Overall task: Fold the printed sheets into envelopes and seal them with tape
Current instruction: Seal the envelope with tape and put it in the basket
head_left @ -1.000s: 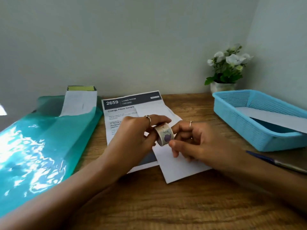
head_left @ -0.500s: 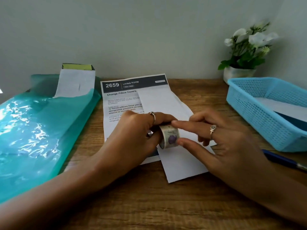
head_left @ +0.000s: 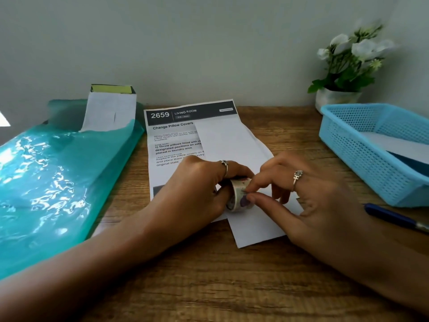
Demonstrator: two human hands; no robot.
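At the centre of the frame, a small roll of tape [head_left: 240, 194] sits between both hands just above the folded sheet [head_left: 234, 145]; the roll is pale, with a purple motif and faint reddish marks on its outer band. The left hand [head_left: 197, 189] grips it from the left, fingers curled round it, while the right hand [head_left: 308, 194] pinches at its outer face with thumb and forefinger tips. The folded sheet is white, its blank flap turned over a printed page with a dark header reading "2659 LIVING ROOM" and the title "Change Pillow Covers"; it lies flat on the wooden surface [head_left: 209, 287]. A teal plastic folder [head_left: 58, 182] fills the left of the frame, a blue basket [head_left: 362, 159] with white paper stands at right, and a blue pen [head_left: 390, 217] lies below it.
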